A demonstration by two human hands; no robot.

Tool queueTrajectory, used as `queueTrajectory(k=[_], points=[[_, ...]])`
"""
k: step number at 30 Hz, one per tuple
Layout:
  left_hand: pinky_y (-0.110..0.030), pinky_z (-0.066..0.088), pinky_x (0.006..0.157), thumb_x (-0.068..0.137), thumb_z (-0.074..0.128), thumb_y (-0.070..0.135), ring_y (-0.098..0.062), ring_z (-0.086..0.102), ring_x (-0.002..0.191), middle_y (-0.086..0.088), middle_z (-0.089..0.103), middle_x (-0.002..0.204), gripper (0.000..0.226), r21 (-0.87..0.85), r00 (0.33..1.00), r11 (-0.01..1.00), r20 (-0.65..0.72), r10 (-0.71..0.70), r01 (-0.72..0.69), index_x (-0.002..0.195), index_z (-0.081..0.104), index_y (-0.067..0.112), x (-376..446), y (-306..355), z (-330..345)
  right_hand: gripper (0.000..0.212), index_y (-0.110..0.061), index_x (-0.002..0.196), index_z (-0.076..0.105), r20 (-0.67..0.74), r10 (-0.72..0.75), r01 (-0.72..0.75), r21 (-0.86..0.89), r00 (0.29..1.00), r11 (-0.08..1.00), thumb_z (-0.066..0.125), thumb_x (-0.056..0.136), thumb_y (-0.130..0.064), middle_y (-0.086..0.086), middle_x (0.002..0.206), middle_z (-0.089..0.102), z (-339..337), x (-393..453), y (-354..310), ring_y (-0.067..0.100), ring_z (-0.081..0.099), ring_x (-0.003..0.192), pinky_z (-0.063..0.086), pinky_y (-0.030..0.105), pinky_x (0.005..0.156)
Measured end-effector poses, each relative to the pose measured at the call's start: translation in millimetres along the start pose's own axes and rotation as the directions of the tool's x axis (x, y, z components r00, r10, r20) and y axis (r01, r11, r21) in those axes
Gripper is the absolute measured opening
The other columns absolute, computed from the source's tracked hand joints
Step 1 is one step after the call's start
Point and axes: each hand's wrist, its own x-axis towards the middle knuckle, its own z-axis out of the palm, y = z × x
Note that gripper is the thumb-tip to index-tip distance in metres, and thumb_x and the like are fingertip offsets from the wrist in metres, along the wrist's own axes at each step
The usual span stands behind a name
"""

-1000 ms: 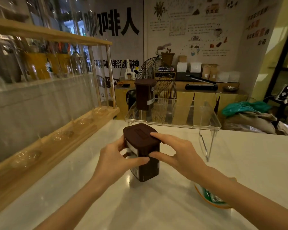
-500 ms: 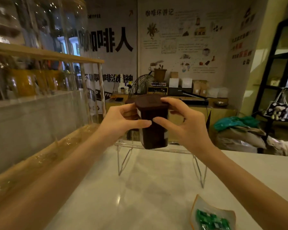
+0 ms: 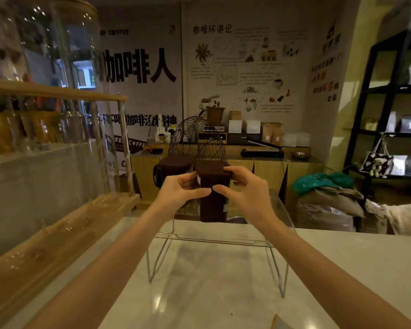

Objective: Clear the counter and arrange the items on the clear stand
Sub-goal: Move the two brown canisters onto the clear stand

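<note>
We are watching two bare hands closing on one dark brown container (image 3: 212,203) over the clear stand (image 3: 214,238). The left hand (image 3: 178,189) is gripping it from nine o'clock, thumb laid across the near face, and the right hand (image 3: 244,191) is gripping it from three o'clock, fingers hooked over the lid. Both hands are holding that one container upright; its base is sitting at the level of the stand's clear top, though we cannot tell whether it is touching. A second brown container (image 3: 173,168) is standing on the stand at about ten o'clock from the first, just beside it and partly hidden behind the left hand. So we are counting two brown containers, one stand on wire legs, and two hands. The stand is resting on the pale surface (image 3: 199,293), straight ahead at twelve o'clock. At five o'clock, on the lower edge, one small dish (image 3: 279,322) is only just peeking in. Behind the stand one black wire cage (image 3: 197,138) is rising. A wooden shelf (image 3: 57,91) with glass jars is running along at nine o'clock.
</note>
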Motion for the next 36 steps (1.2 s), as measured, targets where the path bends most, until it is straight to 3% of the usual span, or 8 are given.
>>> queueTrajectory(k=[6, 11, 16, 21, 26, 31, 34, 36], points=[[-0.031, 0.053, 0.089, 0.07, 0.072, 0.009, -0.016, 0.066, 0.101, -0.008, 0.069, 0.112, 0.051, 0.028, 1.0, 0.999, -0.009, -0.018, 0.019, 0.119, 0.058, 0.008, 7, -5, -3, 0.049, -0.016, 0.117, 0.057, 0.006, 0.003, -0.002, -0.055, 1.0, 0.998, 0.074, 0.072, -0.027, 0.006, 0.117, 0.066, 10, 10, 7, 0.017, 0.06, 0.108, 0.045, 0.018, 0.086], [-0.039, 0.052, 0.092, 0.072, 0.072, 0.017, -0.019, 0.066, 0.101, -0.011, 0.071, 0.108, 0.044, 0.173, 0.994, 0.984, -0.1, 0.054, -0.036, 0.114, 0.063, 0.011, 9, -7, -4, 0.051, -0.017, 0.122, 0.053, 0.015, -0.006, 0.008, -0.144, 1.0, 0.99, 0.07, 0.076, -0.032, 0.007, 0.12, 0.066, 19, 15, 8, 0.02, 0.061, 0.11, 0.048, 0.025, 0.088], [-0.038, 0.055, 0.087, 0.075, 0.07, 0.017, -0.018, 0.067, 0.097, -0.014, 0.071, 0.104, 0.04, 0.308, 0.963, 0.95, -0.235, 0.132, -0.055, 0.113, 0.063, 0.006, 9, -5, 1, 0.053, -0.02, 0.135, 0.039, 0.064, -0.017, 0.032, -0.242, 0.998, 0.97, 0.058, 0.086, -0.029, 0.006, 0.123, 0.062, 26, 15, 10, 0.022, 0.064, 0.096, 0.052, 0.032, 0.083], [-0.039, 0.054, 0.09, 0.076, 0.069, 0.017, -0.021, 0.065, 0.101, -0.018, 0.069, 0.109, 0.044, 0.361, 0.943, 0.931, -0.291, 0.158, -0.045, 0.116, 0.058, 0.002, 11, -4, 8, 0.06, -0.014, 0.137, 0.029, 0.12, 0.075, -0.064, -0.092, 0.99, 0.994, 0.059, 0.086, -0.017, 0.007, 0.135, 0.053, 27, 17, 18, 0.021, 0.052, 0.122, 0.047, 0.038, 0.101], [-0.031, 0.052, 0.087, 0.08, 0.064, 0.017, -0.022, 0.065, 0.101, -0.016, 0.07, 0.107, 0.038, 0.462, 0.939, 0.885, -0.277, 0.205, -0.057, 0.115, 0.06, 0.003, 11, -1, 15, 0.06, -0.015, 0.137, 0.029, 0.143, 0.116, -0.105, -0.085, 0.983, 0.991, 0.06, 0.086, -0.015, 0.006, 0.137, 0.05, 28, 17, 19, 0.021, 0.048, 0.126, 0.043, 0.036, 0.104], [-0.041, 0.055, 0.077, 0.085, 0.057, 0.03, -0.028, 0.066, 0.092, -0.014, 0.072, 0.097, 0.034, 0.745, 0.919, 0.667, -0.266, 0.292, 0.003, 0.11, 0.063, 0.007, 9, 1, 18, 0.069, -0.017, 0.143, 0.018, 0.216, 0.13, -0.096, -0.163, 0.968, 0.982, 0.058, 0.086, -0.015, 0.006, 0.139, 0.048, 25, 16, 15, 0.022, 0.049, 0.124, 0.043, 0.034, 0.1], [-0.038, 0.046, 0.063, 0.087, 0.052, 0.036, -0.032, 0.064, 0.089, -0.013, 0.07, 0.092, 0.032, 0.889, 0.912, 0.457, -0.216, 0.348, 0.037, 0.095, 0.063, 0.007, 7, 7, 21, 0.076, -0.023, 0.145, 0.007, 0.295, 0.191, -0.127, -0.222, 0.936, 0.967, 0.057, 0.087, -0.022, 0.008, 0.132, 0.054, 19, 11, 10, 0.024, 0.059, 0.11, 0.053, 0.041, 0.092], [-0.036, 0.041, 0.06, 0.088, 0.05, 0.037, -0.035, 0.063, 0.09, -0.015, 0.069, 0.093, 0.033, 0.935, 0.916, 0.354, -0.172, 0.363, 0.035, 0.094, 0.061, 0.006, 7, 11, 22, 0.069, -0.025, 0.143, 0.013, 0.352, 0.215, -0.126, -0.26, 0.911, 0.957, 0.054, 0.088, -0.031, 0.006, 0.127, 0.058, 14, 3, 5, 0.024, 0.062, 0.103, 0.055, 0.044, 0.087]])
